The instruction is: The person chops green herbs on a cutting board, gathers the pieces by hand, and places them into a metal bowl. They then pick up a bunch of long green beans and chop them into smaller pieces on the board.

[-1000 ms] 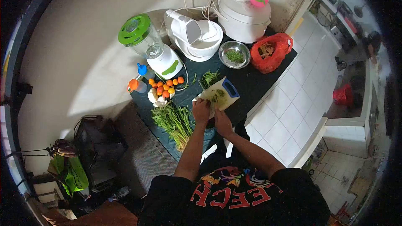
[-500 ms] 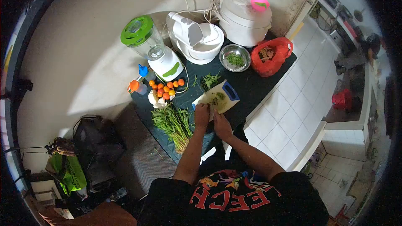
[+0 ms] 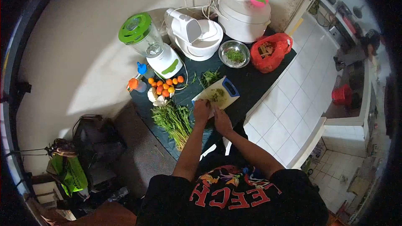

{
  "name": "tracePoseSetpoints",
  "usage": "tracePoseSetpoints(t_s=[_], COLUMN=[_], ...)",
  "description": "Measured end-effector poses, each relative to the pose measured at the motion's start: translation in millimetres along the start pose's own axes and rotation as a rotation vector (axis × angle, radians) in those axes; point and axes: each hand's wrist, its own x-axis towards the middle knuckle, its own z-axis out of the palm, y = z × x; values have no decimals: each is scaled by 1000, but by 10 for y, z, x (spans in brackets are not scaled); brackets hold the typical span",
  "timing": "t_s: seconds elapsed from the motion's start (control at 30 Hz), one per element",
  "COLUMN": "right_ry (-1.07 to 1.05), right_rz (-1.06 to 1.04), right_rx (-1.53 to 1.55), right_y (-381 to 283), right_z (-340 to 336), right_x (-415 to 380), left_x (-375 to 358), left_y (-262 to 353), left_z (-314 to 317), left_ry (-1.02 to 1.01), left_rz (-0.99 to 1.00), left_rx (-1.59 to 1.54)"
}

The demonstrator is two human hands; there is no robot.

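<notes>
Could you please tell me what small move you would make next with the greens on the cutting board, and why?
I would probably gather the chopped greens into one tighter pile: they lie loosely scattered on the cutting board, and both the left hand and the right hand are already at its near edge.

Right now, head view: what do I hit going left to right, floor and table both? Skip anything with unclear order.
Green bag → orange-topped bottle → orange fruits → cutting board → red bag → red basket.
</notes>
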Motion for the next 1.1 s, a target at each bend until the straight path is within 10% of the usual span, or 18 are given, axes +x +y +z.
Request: tracePoseSetpoints(t_s=[0.33,0.6,0.8,1.1], right_ry=[230,-121,120,-7], right_rz=[-226,142,-134,5], right_rx=[-52,49,51,-5], right_y=[-39,-256,-68,-77], right_z=[73,-178,43,42], right_x=[147,-47,198,-37], left_x=[-26,-54,-81,4], left_y=[-11,65,133,46], left_z=[-33,-121,-199,-130], left_ry=[40,75,82,44], left_rz=[21,45,54,92], left_rx=[-61,-10,-28,21])
